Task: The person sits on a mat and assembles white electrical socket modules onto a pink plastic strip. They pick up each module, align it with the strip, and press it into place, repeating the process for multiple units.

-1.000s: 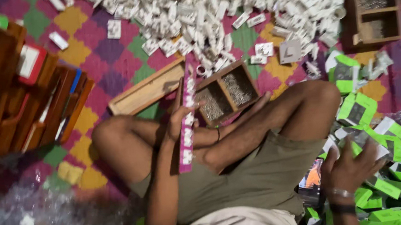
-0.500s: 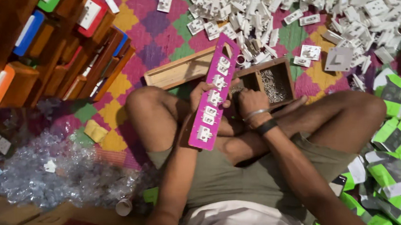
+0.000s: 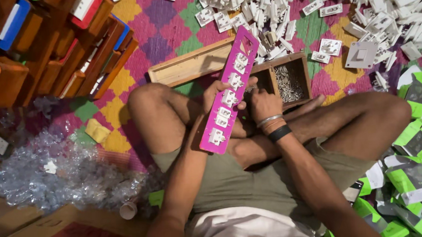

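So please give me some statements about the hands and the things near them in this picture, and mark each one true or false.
1. The left hand holds a long pink panel fitted with white sockets. True.
2. The right hand is over the green packets. False: it is beside the pink panel, at the wooden tray of metal screws.
3. The pile of white switch parts lies on the patterned mat. True.
4. The right wrist is bare. False: it wears bangles and a black band.

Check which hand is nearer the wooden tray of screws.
Right. The right hand sits at the near edge of the wooden tray of screws, while the left hand is farther left, gripping the pink socket strip.
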